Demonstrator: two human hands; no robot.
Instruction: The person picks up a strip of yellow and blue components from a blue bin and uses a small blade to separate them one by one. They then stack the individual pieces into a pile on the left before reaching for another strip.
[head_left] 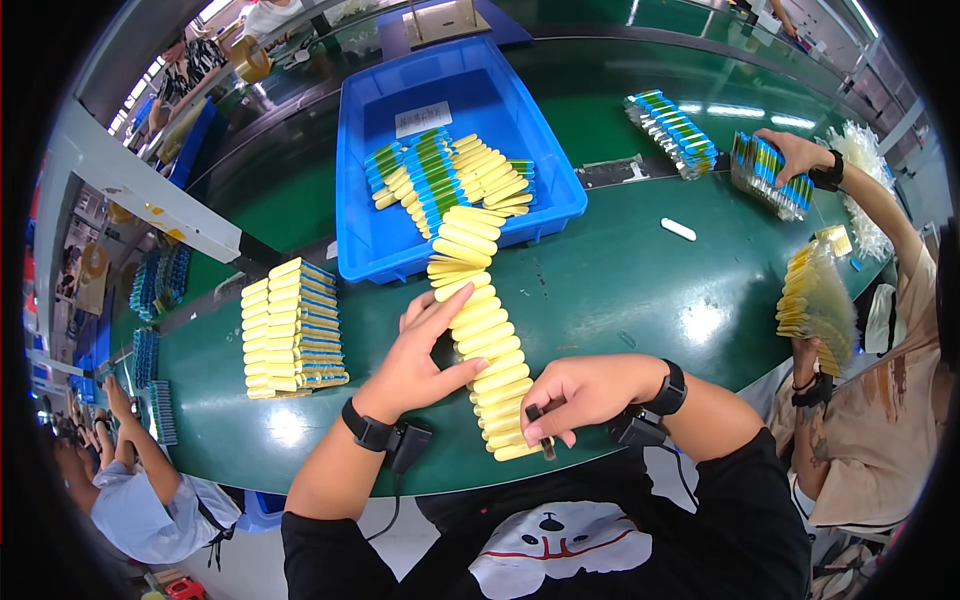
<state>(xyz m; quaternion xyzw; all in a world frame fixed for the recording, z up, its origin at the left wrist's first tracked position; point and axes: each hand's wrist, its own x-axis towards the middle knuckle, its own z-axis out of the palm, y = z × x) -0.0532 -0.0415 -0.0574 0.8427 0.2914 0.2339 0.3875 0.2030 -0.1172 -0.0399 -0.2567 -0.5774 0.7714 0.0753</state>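
Note:
A long row of yellow, rounded flat pieces [487, 345] lies overlapping on the green table [630, 300], running from the blue bin [460, 90] toward me. My left hand [428, 350] rests on the middle of this row, thumb and fingers apart on its left side and top. At the row's near end, my right hand [597, 392] is closed in a pinch around a small dark brown object [547, 447], whose kind I cannot make out. More yellow pieces and blue-and-green banded ones [432, 170] lie inside the bin.
Left of the row stands a neat stack of yellow-ended packs [290, 330]. On the right, a co-worker's hand [795, 155] grips a blue-green bundle [770, 178]; their other hand holds a yellow-tipped fan [808, 300]. A similar bundle [672, 132] and a loose white piece [678, 229] lie nearby.

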